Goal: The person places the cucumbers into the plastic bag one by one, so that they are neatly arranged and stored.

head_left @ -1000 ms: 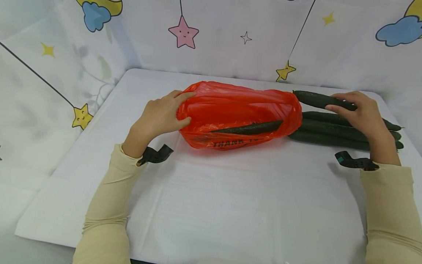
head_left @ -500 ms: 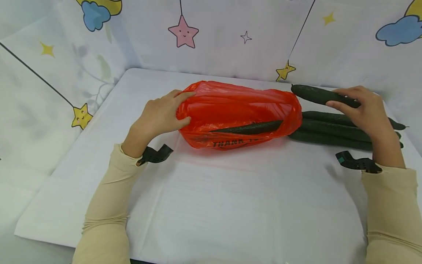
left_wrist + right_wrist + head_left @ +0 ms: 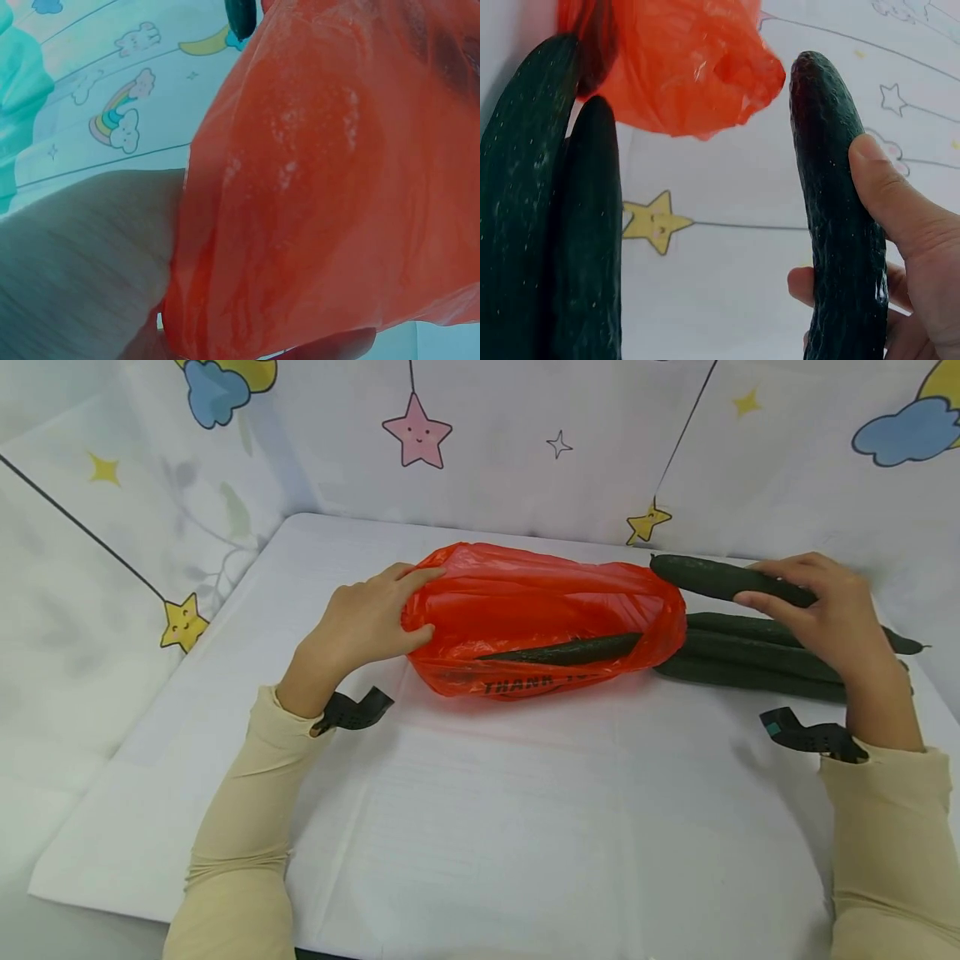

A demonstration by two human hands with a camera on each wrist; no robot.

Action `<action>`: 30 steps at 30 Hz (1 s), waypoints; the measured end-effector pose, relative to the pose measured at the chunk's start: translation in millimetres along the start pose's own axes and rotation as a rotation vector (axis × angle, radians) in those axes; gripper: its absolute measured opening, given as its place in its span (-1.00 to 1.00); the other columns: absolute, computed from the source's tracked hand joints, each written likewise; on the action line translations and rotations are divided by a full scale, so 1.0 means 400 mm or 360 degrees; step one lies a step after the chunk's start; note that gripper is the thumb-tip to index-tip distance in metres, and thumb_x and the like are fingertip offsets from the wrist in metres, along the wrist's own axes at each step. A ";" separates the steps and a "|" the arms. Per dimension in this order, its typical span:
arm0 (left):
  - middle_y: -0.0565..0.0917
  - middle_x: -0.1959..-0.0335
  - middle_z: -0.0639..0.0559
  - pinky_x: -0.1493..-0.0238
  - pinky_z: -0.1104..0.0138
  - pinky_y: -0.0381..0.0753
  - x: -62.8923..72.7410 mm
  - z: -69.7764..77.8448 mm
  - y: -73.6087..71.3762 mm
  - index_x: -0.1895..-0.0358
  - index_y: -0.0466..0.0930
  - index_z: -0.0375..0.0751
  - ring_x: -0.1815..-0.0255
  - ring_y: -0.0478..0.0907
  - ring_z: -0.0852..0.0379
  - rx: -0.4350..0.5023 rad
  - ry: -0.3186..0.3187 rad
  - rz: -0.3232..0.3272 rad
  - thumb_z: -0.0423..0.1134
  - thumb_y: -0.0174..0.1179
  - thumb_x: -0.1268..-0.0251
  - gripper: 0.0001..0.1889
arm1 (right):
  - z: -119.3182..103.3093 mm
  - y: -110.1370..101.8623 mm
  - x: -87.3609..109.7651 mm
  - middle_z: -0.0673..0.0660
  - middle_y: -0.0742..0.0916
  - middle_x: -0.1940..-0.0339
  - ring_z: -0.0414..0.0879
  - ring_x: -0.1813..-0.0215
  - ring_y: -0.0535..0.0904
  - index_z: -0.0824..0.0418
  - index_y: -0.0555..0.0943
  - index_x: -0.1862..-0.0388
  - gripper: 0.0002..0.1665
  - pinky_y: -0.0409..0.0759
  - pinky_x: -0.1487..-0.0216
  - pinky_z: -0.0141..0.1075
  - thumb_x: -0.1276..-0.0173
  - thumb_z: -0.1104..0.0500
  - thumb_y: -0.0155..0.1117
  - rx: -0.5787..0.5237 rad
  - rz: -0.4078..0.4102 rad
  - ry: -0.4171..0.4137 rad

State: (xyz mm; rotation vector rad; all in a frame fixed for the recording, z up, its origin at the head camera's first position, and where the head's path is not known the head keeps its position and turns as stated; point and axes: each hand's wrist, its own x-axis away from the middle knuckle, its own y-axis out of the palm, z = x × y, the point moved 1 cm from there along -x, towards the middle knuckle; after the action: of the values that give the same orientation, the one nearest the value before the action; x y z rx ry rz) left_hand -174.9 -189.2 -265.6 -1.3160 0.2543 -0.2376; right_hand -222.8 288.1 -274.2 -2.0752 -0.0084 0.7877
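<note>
**While the right hand [image 3: 832,606] grips a long dark-green cucumber [image 3: 705,577], the left hand [image 3: 360,620] holds a thin red plastic bag [image 3: 517,608]**

In the head view, the cucumber's tip near the bag could tear it if pushed. Left wrist: the bag hides most fingers. Right wrist: the cucumber's bottom is cut off.

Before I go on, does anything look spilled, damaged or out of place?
Nothing stands out. A cucumber lies in the red bag, the left hand holds the bag's end, and the right hand holds another cucumber. I see no spill, tear or break.
</note>
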 end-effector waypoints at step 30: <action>0.35 -0.39 -0.18 0.23 0.00 0.62 -0.002 0.002 -0.002 -0.49 0.23 0.03 -0.05 0.57 -0.18 -0.0018 0.0003 -0.0009 -0.02 0.11 -0.25 -0.30 | -0.137 0.068 -0.020 -0.15 0.59 0.14 -0.56 0.07 0.38 0.31 0.71 0.04 -0.56 0.29 0.06 -0.66 -0.05 0.26 0.53 -0.0077 -0.0177 -0.0402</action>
State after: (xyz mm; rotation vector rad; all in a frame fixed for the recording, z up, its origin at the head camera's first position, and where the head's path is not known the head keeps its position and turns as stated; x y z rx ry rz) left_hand -175.5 -188.2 -264.6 -1.3281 0.2542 -0.2424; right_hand -207.4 228.6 -268.4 -1.9880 -0.2818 0.9836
